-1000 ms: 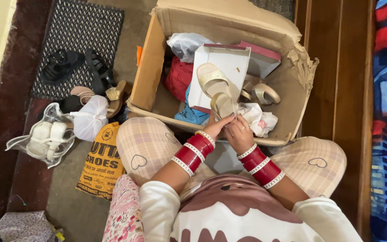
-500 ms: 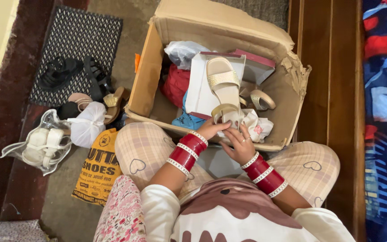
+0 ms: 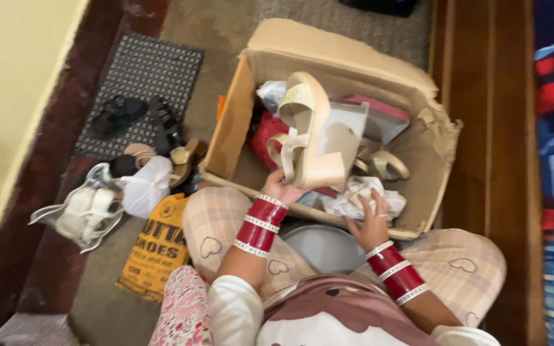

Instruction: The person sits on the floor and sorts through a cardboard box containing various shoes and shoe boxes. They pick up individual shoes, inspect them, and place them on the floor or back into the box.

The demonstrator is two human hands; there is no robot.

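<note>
So we've got the beige wedge sandal (image 3: 312, 138) lifted up out of the cardboard box (image 3: 238, 122) now, center-top of frame, left hand (image 3: 281, 187) gripping its heel end. A sec ago both hands were on it. Right hand (image 3: 370, 221) is spread flat on the white paper (image 3: 354, 192), lower right of the box.
</note>
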